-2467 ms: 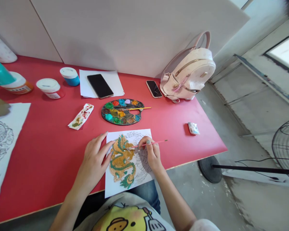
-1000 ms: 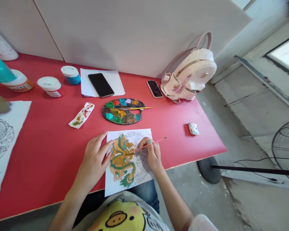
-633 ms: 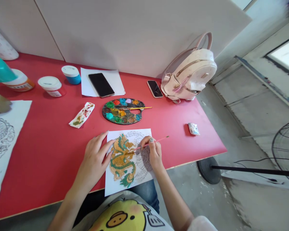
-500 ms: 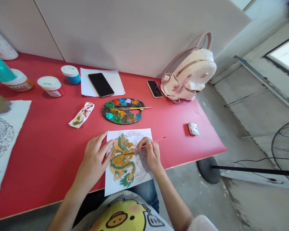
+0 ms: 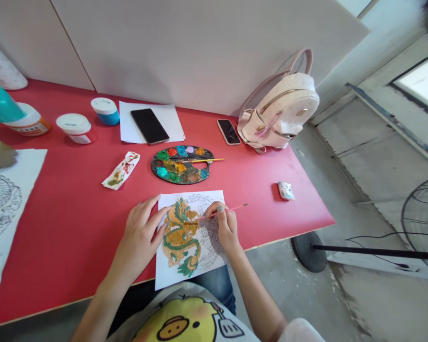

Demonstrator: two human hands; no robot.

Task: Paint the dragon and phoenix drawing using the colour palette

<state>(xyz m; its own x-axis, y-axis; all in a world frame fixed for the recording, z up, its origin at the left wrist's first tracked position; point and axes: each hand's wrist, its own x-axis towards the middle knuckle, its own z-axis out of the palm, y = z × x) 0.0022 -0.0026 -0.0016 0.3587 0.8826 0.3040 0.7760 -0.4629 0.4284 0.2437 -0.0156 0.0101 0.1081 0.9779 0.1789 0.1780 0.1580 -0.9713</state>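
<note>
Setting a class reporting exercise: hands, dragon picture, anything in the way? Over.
Left hand spread over left edge of dragon picture; right hand gripping pink brush. Picture partly painted. Right hand covers some unpainted outlines.

Two hands (image 5: 141, 223) (image 5: 228, 229) are showing, and two brushes (image 5: 237, 207) (image 5: 217, 159), one palette (image 5: 185, 174) and two drawings (image 5: 181, 235) (image 5: 2, 204) are sharing one table (image 5: 74, 228) with two phones (image 5: 150, 126) (image 5: 228, 131), three tubs (image 5: 75, 129) (image 5: 106, 111) (image 5: 31, 123), one tissue (image 5: 121, 171), one packet (image 5: 286, 191) and one backpack (image 5: 281, 111). At least two blank sheets (image 5: 171, 121) are overlapping, their exact count being hidden. One teal container (image 5: 2, 104), one white cylinder (image 5: 3, 66) and one fan (image 5: 306, 252) are also appearing, all partly cut off.
</note>
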